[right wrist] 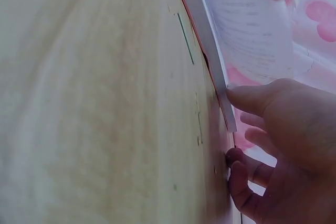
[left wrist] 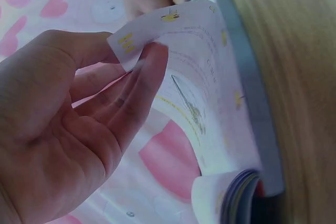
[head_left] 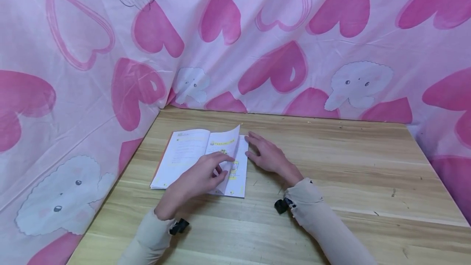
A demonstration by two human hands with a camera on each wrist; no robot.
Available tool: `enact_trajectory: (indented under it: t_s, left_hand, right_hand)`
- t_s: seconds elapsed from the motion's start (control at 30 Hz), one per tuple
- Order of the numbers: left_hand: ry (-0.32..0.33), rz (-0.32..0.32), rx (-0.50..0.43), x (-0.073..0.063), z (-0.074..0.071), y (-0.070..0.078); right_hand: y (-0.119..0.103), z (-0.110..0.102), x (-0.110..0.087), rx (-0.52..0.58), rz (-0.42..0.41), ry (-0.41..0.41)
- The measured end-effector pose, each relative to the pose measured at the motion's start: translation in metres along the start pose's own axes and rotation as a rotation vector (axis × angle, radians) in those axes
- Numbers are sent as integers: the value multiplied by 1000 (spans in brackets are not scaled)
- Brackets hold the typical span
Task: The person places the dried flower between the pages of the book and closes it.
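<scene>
An open book with white pages and yellow print lies on the wooden table. My left hand pinches one page near its edge; the page stands raised and curved above the right-hand side of the book. In the left wrist view the page's corner sits between the fingers of that hand. My right hand is at the book's right edge, fingers loosely bent. Its thumb rests against the edge of the stacked pages in the right wrist view, while the other fingers lie beyond the book's corner, near the table.
The wooden table extends right and toward me from the book. Behind and to the left hangs a pink cloth with hearts and white cartoon animals, meeting the table's edges. Small dark marks dot the tabletop.
</scene>
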State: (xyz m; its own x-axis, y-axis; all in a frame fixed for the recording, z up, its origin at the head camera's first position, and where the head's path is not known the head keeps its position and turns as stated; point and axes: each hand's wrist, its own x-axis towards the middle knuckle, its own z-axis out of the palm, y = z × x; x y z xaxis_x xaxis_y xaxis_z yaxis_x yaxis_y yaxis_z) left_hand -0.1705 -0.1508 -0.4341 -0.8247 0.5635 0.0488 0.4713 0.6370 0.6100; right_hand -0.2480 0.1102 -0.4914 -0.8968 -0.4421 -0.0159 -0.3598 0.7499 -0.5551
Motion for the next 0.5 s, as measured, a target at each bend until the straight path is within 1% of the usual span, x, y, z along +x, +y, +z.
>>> enact_trajectory:
  t_s: [0.07,0.13,0.3,0.5]
  left_hand:
    - [13,-16,-12,-2,-5,2]
    - [41,-10,-20,-4,-11,5]
    - [117,11,1,-7,-24,10]
    - [152,17,5,-11,-33,12]
  right_hand:
    - [0,0,0,1,-7,-8]
    - [0,0,1,-4,-6,-15]
    - [1,0,1,-5,7,-27]
    - [0,-1,2,-6,-3,-28]
